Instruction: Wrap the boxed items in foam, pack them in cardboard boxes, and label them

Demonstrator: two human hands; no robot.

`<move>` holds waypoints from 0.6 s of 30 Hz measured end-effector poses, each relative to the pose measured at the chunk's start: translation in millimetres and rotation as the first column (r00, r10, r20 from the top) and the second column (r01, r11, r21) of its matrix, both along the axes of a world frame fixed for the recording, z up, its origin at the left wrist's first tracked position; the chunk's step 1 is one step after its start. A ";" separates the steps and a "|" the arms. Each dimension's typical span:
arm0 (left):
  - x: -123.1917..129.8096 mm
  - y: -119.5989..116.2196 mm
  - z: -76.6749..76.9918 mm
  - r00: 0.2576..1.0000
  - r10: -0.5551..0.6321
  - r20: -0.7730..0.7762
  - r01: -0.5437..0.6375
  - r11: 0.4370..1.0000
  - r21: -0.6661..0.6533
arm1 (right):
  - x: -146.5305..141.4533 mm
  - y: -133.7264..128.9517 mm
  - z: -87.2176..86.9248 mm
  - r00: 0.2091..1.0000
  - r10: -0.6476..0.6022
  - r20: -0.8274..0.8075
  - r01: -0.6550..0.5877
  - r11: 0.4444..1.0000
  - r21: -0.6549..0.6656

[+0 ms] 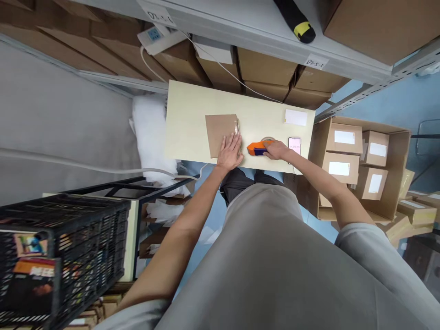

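Note:
A flat brown cardboard box [220,130] lies on the pale table [185,103], with shiny clear tape along its right edge. My left hand [231,152] rests on the lower right part of the box, fingers stretched out over the taped edge. Just right of the box, my right hand [276,150] is wrapped round an orange tape dispenser [255,147] with a dark blue part. The dispenser points left toward the box, and its tape roll shows behind it. A phone [294,145] with a lit screen lies right of my right hand.
White labels [295,117] lie at the table's right. A large carton [369,121] holding several labelled boxes stands on the right. Shelving with cartons runs behind the table, a black-and-yellow handled tool [297,23] on it. A black crate [92,243] stands lower left; a white cable [103,167] crosses the left.

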State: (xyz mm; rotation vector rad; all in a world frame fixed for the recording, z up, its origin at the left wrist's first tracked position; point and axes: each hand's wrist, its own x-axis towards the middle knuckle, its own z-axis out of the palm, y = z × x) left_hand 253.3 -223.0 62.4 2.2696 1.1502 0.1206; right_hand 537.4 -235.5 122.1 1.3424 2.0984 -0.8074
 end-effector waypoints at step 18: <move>-1.2 4.3 0.3 1.000 -0.020 0.022 0.021 1.000 -0.019 | -127.7 -16.9 32.8 0.871 -0.457 0.178 0.458 0.888 0.038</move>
